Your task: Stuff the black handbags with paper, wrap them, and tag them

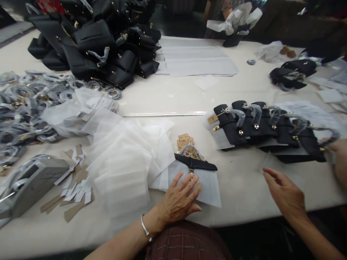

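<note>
1. Fingers of the left hand [180,198] lie spread and nearly flat, gripping nothing, over the lower part of a small black handbag with a T-shaped flap [200,165] and the translucent white sheet [213,189] covering its body.
2. That handbag rests on the broad off-white tabletop [176,103], directly in front of the person; its handle is wrapped in clear plastic, and brown cardboard tags [185,139] with pale string lie just beyond it.
3. On the right hand [287,196], thumb and forefinger come close together; whether they pinch anything thin and see-through, I cannot tell.
4. Beyond that hand stands an overlapping row of black handbags with gold clasps [283,130], and at the right edge a blurred hand of another person [340,155] is beside its end.
5. Left of the handbag spreads a loose fan of translucent white sheets [127,162]; further left are brown and white paper strips [77,195] and a grey tape dispenser [40,180].
6. Behind these lie plastic-wrapped coiled straps [32,94] and a tall mound of black handbags [92,39].
</note>
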{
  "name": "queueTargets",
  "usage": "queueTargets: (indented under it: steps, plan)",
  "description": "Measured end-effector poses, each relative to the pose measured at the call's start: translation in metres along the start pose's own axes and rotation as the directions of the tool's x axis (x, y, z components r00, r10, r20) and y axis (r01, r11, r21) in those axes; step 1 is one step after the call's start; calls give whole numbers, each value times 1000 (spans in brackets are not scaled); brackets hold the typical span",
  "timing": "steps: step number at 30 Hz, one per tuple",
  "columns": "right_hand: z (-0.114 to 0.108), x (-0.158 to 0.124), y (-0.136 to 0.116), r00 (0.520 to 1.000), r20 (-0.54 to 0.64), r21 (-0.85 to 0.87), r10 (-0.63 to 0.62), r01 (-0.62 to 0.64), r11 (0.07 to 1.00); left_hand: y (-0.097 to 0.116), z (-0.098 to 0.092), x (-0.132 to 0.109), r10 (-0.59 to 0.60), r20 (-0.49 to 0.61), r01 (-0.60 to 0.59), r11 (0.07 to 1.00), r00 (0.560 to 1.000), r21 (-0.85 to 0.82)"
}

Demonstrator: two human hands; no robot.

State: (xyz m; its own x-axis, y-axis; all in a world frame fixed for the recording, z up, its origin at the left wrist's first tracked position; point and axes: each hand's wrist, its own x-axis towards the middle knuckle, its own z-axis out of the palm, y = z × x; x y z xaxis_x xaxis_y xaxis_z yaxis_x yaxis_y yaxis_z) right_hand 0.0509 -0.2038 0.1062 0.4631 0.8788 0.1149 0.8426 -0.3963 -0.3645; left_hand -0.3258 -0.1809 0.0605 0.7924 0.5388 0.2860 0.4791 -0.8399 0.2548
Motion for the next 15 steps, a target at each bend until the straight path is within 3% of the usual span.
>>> queueTargets:
  steps: [3,6,9,11,13,15]
  plan:
    - [25,-13,-5,982,67,125,-174,164,978,19,18,24,73,87,-79,995,994,65]
    - [54,-24,-38,916,99,262,-388,352,899,29,36,41,39,138,-54,993,990,105]
    - [74,-27,-70,854,85,386,-514,447,807,27,31,43,45,116,-48,999,992,25]
    - [82,-22,-83,871,122,454,-476,378,807,19,16,36,19,59,-15,997,998,-70]
    - [90,-10,-89,911,240,481,-336,189,856,7,3,24,-189,-54,182,977,981,-115]
    - [99,8,-95,887,397,461,-237,30,887,-8,-1,10,-471,-200,460,882,859,-98]
